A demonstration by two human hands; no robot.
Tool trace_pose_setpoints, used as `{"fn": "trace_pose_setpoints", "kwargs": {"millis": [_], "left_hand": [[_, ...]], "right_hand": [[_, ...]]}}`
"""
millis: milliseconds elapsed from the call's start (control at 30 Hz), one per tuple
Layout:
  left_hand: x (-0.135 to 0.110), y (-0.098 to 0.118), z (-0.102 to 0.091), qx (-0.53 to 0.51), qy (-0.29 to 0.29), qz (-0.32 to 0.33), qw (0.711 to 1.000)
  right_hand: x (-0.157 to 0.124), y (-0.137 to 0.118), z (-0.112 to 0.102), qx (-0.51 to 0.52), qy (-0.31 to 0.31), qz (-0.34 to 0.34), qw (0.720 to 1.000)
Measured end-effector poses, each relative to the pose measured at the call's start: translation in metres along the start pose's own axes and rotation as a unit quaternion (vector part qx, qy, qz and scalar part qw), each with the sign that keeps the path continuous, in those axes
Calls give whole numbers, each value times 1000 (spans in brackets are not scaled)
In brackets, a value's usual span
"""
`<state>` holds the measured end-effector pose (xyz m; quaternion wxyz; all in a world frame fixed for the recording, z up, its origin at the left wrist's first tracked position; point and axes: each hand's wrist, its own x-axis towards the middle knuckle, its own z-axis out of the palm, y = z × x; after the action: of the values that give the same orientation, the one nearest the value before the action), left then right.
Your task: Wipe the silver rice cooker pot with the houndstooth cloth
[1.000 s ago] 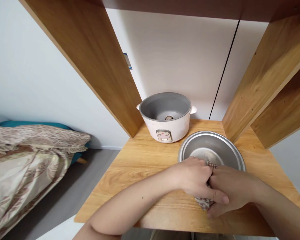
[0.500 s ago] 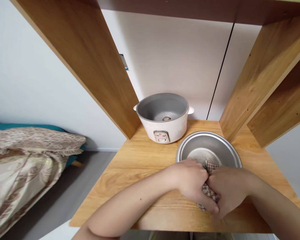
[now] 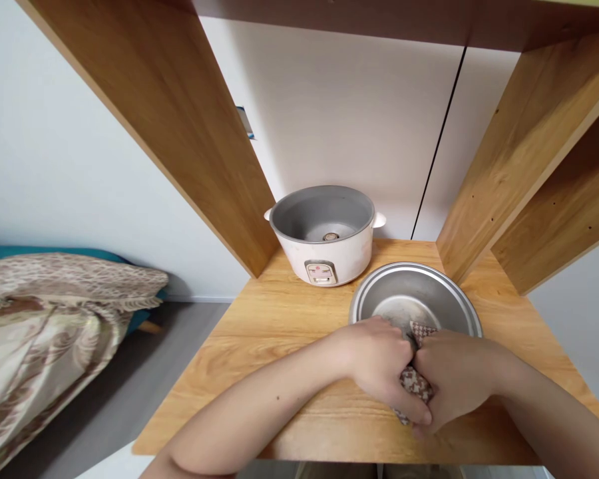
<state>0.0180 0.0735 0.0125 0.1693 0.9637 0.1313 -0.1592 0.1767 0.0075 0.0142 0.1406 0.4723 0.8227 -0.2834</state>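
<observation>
Both hands meet over the near rim of a round metal basin [image 3: 429, 283], which stands on the wooden desk. Between them is a brown-and-white checked cloth [image 3: 416, 384], bunched and partly covered by the fingers. My left hand [image 3: 383, 362] is closed on the cloth from the left, its thumb pointing toward me. From the right, my right hand [image 3: 452, 376] is closed on the same cloth, with its knuckles against the left hand. Behind the basin to the left sits a white rice cooker body [image 3: 324, 256], without a lid or inner pot, showing its grey inside.
The wooden desk top [image 3: 239, 359] carries the basin and cooker. Wooden uprights [image 3: 180, 146] flank it, and a shelf [image 3: 359, 23] crosses above. A pale back panel [image 3: 349, 120] stands behind. On the left is a bed with a patterned cover [image 3: 64, 332].
Both hands keep their grip on the cloth at the basin's near rim, with barely any movement. The whole view has shifted very slightly.
</observation>
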Motion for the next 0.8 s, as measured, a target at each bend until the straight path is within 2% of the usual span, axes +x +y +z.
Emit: {"fn": "trace_pose_setpoints", "kwargs": {"millis": [100, 267, 333, 433, 567, 733, 800], "left_hand": [[0, 1, 0, -4, -3, -6, 1000], [0, 1, -1, -22, 3, -13, 1000], [0, 1, -1, -27, 4, -11, 1000], [0, 2, -1, -32, -3, -7, 999], [0, 3, -2, -39, -14, -16, 999], [1, 2, -1, -24, -13, -24, 999], [1, 2, -1, -21, -14, -26, 999]], "right_hand": [[3, 1, -4, 20, -36, 12, 999], [2, 6, 2, 22, 40, -48, 998], [-1, 5, 6, 11, 69, -43, 997], [-5, 0, 8, -10, 82, -14, 996], [-4, -3, 8, 1, 74, -24, 997], [2, 1, 5, 0, 16, -10, 1000], [4, 2, 5, 3, 16, -7, 1000]]}}
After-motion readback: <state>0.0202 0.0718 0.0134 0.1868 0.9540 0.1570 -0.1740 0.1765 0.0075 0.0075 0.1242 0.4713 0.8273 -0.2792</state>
